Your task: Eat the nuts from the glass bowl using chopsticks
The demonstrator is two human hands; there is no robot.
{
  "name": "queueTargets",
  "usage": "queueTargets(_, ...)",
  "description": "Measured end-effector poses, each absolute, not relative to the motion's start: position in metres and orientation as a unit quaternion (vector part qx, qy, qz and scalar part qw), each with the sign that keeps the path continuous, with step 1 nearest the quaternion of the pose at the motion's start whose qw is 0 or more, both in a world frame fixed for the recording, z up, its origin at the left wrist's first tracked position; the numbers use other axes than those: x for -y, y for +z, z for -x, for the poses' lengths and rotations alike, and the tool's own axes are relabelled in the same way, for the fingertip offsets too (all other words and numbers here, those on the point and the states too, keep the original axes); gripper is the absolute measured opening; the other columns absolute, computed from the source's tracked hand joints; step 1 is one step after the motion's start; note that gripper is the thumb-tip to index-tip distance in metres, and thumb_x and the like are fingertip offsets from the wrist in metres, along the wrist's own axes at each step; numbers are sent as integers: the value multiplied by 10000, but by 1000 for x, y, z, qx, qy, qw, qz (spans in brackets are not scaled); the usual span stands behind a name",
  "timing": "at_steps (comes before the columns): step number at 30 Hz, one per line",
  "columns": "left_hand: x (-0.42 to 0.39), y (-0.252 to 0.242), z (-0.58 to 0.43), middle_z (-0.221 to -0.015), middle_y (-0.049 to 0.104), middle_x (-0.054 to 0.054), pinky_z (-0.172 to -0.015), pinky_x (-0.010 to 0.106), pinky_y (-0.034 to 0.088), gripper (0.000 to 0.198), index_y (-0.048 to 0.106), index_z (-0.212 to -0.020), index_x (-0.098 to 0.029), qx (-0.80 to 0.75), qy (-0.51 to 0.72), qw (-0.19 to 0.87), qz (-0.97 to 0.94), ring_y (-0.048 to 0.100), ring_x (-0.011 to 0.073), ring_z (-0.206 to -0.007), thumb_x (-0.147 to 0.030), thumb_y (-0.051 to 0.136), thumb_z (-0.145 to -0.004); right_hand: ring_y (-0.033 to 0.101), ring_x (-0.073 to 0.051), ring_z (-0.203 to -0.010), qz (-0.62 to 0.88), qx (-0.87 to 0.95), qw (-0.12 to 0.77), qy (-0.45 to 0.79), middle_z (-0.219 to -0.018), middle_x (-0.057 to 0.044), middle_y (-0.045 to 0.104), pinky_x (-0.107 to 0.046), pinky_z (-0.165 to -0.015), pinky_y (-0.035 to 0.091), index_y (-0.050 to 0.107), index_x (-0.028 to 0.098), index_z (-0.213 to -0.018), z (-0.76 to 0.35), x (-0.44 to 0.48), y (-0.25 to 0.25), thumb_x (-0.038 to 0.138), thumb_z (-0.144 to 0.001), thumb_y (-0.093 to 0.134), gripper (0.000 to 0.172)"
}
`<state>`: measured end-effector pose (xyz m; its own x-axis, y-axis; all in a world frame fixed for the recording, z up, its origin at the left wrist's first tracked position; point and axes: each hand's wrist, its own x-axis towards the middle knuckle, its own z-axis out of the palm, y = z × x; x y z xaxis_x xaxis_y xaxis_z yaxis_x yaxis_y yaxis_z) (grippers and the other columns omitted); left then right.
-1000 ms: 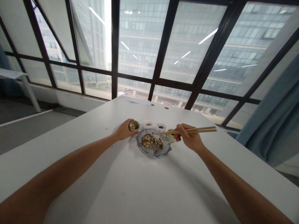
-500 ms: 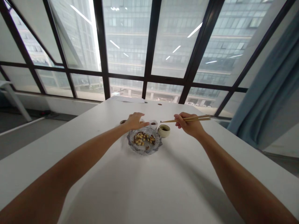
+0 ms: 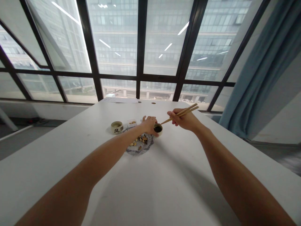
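Observation:
My left hand (image 3: 149, 124) reaches across a glass dish (image 3: 140, 145) of mixed nuts and grips a small cream cup (image 3: 158, 128) with dark contents. My right hand (image 3: 182, 119) holds a pair of wooden chopsticks (image 3: 182, 113), their tips pointing down at that cup's rim. Left of the dish stands another cream cup (image 3: 117, 127) with dark markings, and beside it a small white cup (image 3: 132, 123) with pale nuts inside. All rest on a white table (image 3: 150, 175).
Papers (image 3: 119, 100) and a small brown disc (image 3: 153, 103) lie at the table's far edge. Behind it is a wall of black-framed windows (image 3: 141, 50). A blue curtain (image 3: 256, 72) hangs at the right. Grey floor (image 3: 21, 141) lies to the left.
My left hand let go of the cup at the left and crossed over the dish to grip the cup at the right. The chopsticks tilted with their tips down toward that cup.

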<state>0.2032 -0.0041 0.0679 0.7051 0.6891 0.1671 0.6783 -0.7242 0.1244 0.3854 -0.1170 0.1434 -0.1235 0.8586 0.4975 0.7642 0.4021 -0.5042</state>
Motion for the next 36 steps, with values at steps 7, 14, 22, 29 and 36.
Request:
queueTargets(7, 4, 62, -207, -1372, 526, 143, -1160, 609, 168, 793, 548, -1216, -213, -371, 128, 42, -919, 414, 370, -1336, -560, 817, -555, 572, -127, -407, 530, 761, 361, 100, -508, -29, 648, -217, -383, 402, 603, 191, -616, -387, 109, 132, 714, -833, 575, 568)
queueTargets(14, -5, 61, -210, -1359, 553, 137, -1154, 596, 211, 717, 621, -1201, -210, -389, 114, 50, -913, 441, 370, -1320, -601, 761, -617, 576, -131, -452, 554, 762, 334, 26, -517, -27, 647, -226, -432, 381, 611, 201, -603, -393, 99, 122, 668, -895, 512, 560)
queueTargets(22, -19, 68, -177, -1584, 369, 144, -1173, 629, 130, 703, 555, -1347, -246, -379, 123, 65, -915, 285, 362, -1466, -624, 650, -762, 549, -136, -413, 524, 693, 494, 33, -510, -45, 628, -243, -398, 401, 626, 189, -645, -366, 116, 132, 770, -876, 435, 654)
queueTargets(29, -24, 60, -69, -1449, 558, 75, -1182, 511, 220, 384, 654, -1197, -256, -439, 317, 30, -840, 434, 298, -1387, -468, 553, -894, 534, -118, -399, 471, 755, 408, 205, -491, -32, 618, -224, -383, 393, 635, 177, -643, -335, 120, 119, 781, -819, 521, 640)
queueTargets(36, -6, 14, -8, -1399, 580, 135, -1139, 496, 332, 495, 601, -1259, -194, -521, 397, 100, -749, 487, 312, -1329, -511, 537, -885, 560, -116, -401, 458, 772, 382, 219, -504, -34, 645, -213, -390, 412, 635, 171, -637, -336, 111, 103, 732, -842, 548, 604)
